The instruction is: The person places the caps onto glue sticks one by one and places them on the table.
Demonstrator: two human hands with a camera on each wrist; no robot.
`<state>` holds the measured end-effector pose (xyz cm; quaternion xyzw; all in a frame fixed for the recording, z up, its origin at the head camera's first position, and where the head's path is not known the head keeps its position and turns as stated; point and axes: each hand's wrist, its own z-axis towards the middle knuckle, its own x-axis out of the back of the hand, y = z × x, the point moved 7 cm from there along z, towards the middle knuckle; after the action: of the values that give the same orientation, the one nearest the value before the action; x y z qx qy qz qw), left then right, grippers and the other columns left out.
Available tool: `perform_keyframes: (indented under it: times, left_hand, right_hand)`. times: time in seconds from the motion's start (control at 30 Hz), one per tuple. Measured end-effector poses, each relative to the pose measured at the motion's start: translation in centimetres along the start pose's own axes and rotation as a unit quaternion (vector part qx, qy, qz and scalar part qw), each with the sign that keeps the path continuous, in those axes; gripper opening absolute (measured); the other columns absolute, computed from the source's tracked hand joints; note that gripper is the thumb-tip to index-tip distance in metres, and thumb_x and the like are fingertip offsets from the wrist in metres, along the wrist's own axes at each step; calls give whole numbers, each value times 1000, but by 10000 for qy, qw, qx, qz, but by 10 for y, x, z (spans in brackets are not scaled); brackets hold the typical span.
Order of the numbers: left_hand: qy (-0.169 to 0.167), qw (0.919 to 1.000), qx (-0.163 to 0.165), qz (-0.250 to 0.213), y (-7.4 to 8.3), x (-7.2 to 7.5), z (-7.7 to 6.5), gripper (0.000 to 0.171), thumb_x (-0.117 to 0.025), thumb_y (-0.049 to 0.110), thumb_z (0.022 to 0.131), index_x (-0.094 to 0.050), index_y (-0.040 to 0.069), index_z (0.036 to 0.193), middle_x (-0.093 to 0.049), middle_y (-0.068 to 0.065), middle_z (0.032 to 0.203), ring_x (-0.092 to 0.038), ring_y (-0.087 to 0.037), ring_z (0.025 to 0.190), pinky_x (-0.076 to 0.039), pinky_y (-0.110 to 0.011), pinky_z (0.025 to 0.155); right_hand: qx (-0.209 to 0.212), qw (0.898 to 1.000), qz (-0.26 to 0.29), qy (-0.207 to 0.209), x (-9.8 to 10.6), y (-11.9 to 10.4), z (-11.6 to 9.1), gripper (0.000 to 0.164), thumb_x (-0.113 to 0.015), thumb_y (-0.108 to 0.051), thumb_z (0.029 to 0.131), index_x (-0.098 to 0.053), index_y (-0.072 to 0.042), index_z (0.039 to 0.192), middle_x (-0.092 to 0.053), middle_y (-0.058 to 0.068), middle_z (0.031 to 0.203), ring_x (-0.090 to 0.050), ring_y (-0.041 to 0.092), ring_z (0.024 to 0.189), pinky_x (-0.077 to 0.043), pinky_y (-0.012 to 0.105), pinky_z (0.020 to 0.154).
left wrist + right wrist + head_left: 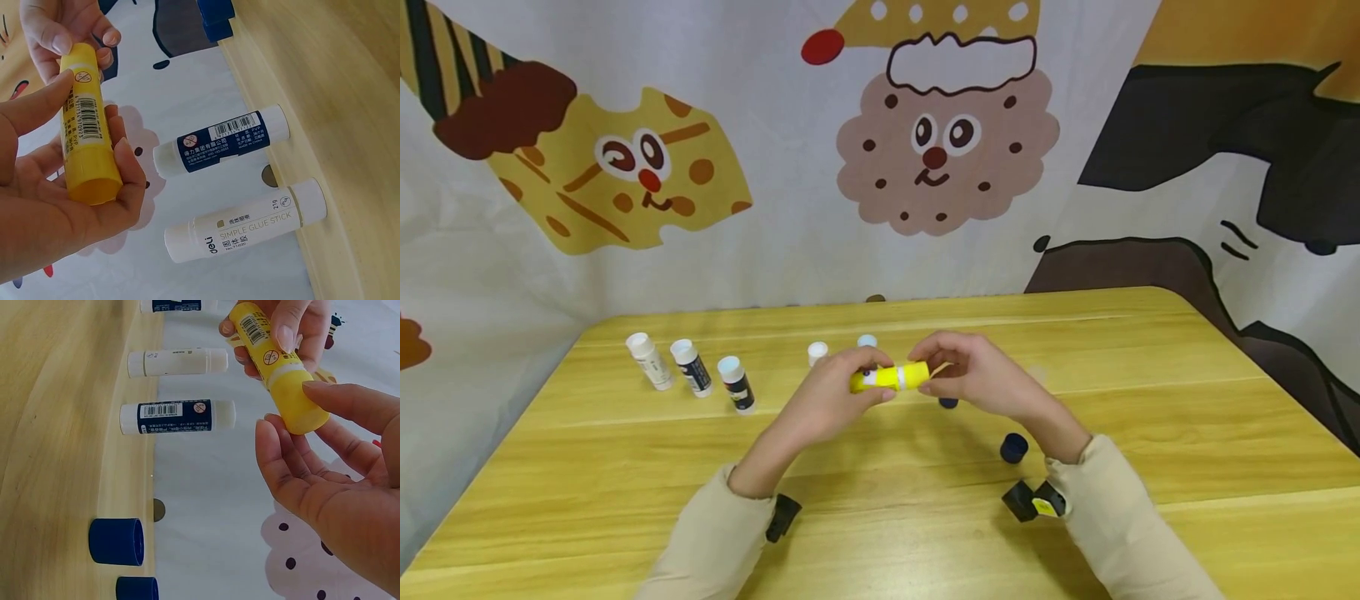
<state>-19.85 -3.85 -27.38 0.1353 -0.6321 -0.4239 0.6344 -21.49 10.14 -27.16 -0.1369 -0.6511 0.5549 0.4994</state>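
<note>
In the head view a yellow glue stick (886,379) is held level above the table between both hands. My left hand (829,402) grips its body, thumb on one side and fingers curled round the other. At the other end, my right hand (981,377) pinches the yellow cap (300,403) between thumb and fingertips; a white band shows beside the cap. Just behind the hands stand a white glue stick (247,225) and a navy-labelled glue stick (225,142), both upright on the table and uncapped.
Three more glue sticks stand at the table's left: one white (649,361) and two dark-labelled, the nearer one (736,385) closest to the left arm. Two navy caps lie by the right hand, one (1013,448) near the wrist. A patterned cloth (775,267) hangs behind the wooden table (625,475).
</note>
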Motion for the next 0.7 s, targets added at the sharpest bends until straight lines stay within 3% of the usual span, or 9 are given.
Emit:
perform_keyframes:
  times: [0.7]
  left_hand:
    - [259, 9988, -315, -285, 3, 6, -3, 26, -73, 10, 78, -65, 6, 102, -61, -1, 93, -54, -15, 79, -48, -26, 71]
  right_hand:
    - [215, 9997, 42, 77, 0, -1, -1, 24, -66, 2, 81, -60, 0, 105, -59, 10, 101, -57, 23, 84, -50, 31, 64]
